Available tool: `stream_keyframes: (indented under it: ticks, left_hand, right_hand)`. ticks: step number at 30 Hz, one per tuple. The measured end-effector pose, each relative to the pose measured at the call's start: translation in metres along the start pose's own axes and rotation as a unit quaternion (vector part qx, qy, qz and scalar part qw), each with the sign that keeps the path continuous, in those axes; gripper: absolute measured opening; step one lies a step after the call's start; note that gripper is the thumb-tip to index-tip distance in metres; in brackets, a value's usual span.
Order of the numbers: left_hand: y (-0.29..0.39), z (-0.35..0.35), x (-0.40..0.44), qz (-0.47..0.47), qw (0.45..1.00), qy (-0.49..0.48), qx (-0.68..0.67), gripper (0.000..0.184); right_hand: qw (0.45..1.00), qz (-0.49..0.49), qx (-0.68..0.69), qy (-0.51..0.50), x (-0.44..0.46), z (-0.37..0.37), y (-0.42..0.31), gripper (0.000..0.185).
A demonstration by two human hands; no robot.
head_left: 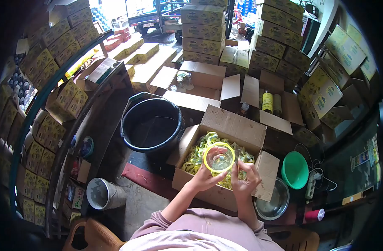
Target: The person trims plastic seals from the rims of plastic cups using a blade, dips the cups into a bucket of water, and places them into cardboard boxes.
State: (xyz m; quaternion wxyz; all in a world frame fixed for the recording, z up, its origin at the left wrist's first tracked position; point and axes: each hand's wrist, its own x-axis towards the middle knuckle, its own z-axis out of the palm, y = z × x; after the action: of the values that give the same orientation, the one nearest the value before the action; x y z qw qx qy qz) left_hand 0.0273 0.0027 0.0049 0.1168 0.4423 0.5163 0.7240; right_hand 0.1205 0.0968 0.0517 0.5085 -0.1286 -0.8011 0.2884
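My left hand [207, 177] is wrapped round a clear jar [220, 158] with a yellow band round its rim, its mouth facing up towards me. Close to the jar's right side is my right hand [245, 178], its fingers bent and pressed together. Whatever those fingers pinch, if anything, is too small or hidden to make out. Both hands are above an open cardboard box [233, 125] filled with yellow-and-clear plastic strips [192, 156]. Part of this heap is hidden behind my hands and the jar.
A black bucket [151, 144] stands left of the box, and a grey pail [100, 194] is nearer me. At right are a green basin [295, 169] and a metal bowl [279, 209]. Beyond, open cartons [204, 69] hold jars; stacked yellow boxes [203, 31] rise behind.
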Motion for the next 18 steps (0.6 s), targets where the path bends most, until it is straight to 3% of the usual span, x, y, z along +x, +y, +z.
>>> stream_keyframes:
  ticks: [3,7,10,13,18]
  left_hand:
    - [-0.008,-0.005,-0.009,0.006,0.994,-0.008,0.109,0.071]
    - [0.003,-0.007,-0.01,-0.01,0.991,0.006,0.132,0.073]
    - [0.007,-0.013,-0.003,0.012,0.992,0.024,0.123,0.077]
    - [0.026,-0.017,0.008,0.001,0.999,0.045,-0.003,0.077]
    - [0.047,-0.016,0.013,0.049,0.998,0.043,-0.002,0.076]
  right_hand:
    - [1.0,-0.015,-0.009,0.004,-0.004,0.001,-0.004,0.019]
    - [1.0,-0.014,-0.012,0.002,-0.007,0.001,-0.011,0.019]
    - [1.0,-0.022,0.006,0.008,0.005,0.003,-0.018,0.017]
    - [0.995,0.021,0.096,0.003,0.016,0.002,-0.022,0.018]
    - [0.995,-0.013,0.091,0.024,0.022,-0.002,-0.039,0.021]
